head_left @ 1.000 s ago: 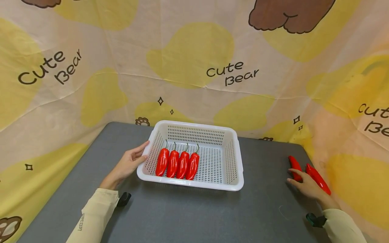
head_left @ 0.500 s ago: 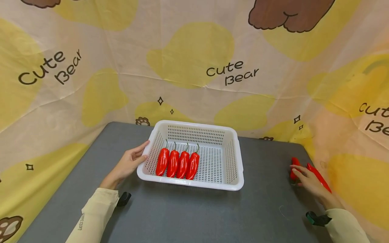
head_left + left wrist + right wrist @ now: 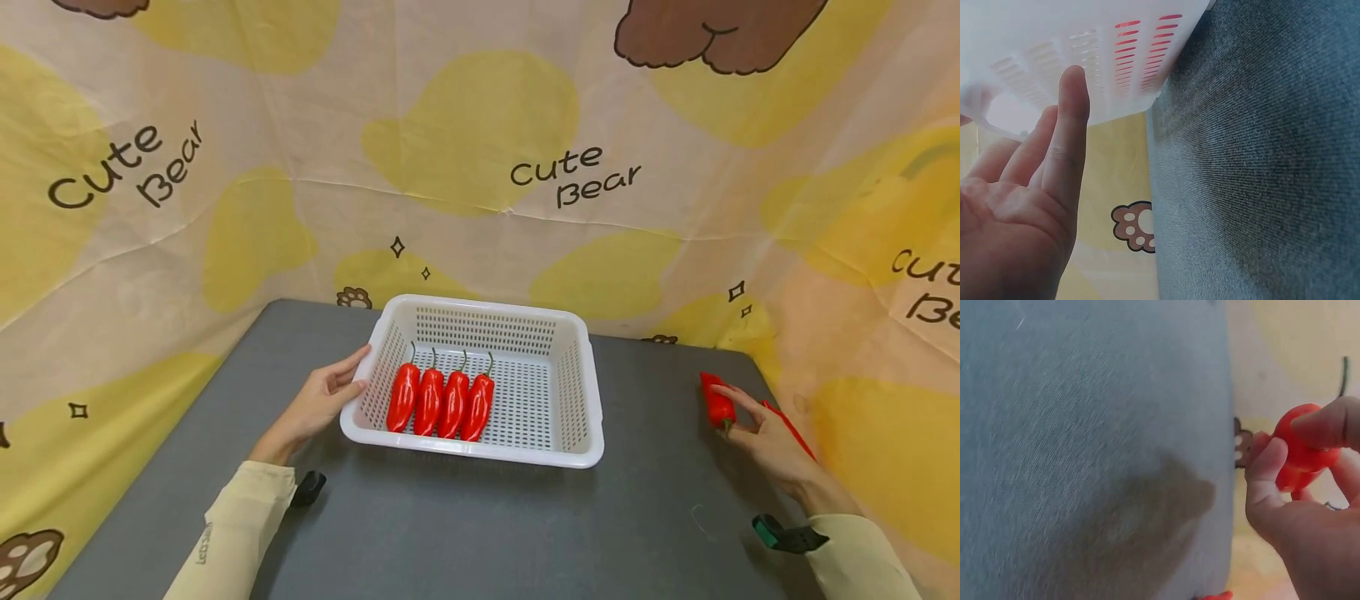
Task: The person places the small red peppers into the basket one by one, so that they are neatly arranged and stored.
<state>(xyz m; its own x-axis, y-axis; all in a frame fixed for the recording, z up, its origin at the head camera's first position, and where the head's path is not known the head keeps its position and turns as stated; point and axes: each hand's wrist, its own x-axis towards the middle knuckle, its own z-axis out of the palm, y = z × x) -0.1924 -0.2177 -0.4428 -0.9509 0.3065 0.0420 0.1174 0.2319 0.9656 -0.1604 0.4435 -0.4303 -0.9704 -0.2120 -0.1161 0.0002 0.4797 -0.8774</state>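
Note:
My left hand (image 3: 318,402) grips the left rim of a white plastic basket (image 3: 502,454), its thumb at the rim and its fingers along the outer wall. Inside the basket, on its left half, several red chili peppers (image 3: 452,404) lie side by side with green stems pointing away. At the far right, my right hand (image 3: 772,450) pinches another red chili pepper (image 3: 718,404) between thumb and fingers. In the right wrist view this pepper (image 3: 1300,456) appears lifted off the table, its green stem in sight. A further pepper (image 3: 793,433) lies behind the right hand, partly hidden.
A dark grey table (image 3: 480,525) carries everything. Printed cloth (image 3: 465,125) with bear motifs stands along its back and both sides. Dark straps with small boxes sit at both wrists.
My right hand has picked up and turned the nearer pepper on the right, whose stem now points toward me. My left hand and the basket hold still.

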